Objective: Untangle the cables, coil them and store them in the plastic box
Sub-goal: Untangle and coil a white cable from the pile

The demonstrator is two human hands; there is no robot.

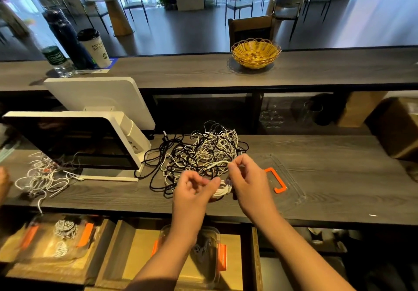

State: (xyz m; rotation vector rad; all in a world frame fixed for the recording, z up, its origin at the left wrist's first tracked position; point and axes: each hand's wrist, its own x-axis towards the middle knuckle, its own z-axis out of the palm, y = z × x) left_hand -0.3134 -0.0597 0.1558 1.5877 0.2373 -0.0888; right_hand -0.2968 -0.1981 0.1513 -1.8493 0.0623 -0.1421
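Observation:
A big tangle of black and white cables (201,152) lies on the wooden counter, right of the screen. In front of it my left hand (192,189) holds a small white coil (222,191) with curled fingers. My right hand (246,177) pinches the white cable's loose end (217,164), which runs back to the tangle. A clear plastic lid with an orange clip (277,181) lies flat to the right of my hands. Below the counter stands a clear plastic box with orange clips (212,254), with dark cable inside.
A white point-of-sale screen (74,141) stands at the left, with a smaller tangle of white cables (43,177) beside it. Another clipped box holding coiled cables (63,236) sits in the lower left drawer. On the upper shelf are a yellow basket (255,52), a cup and bottles.

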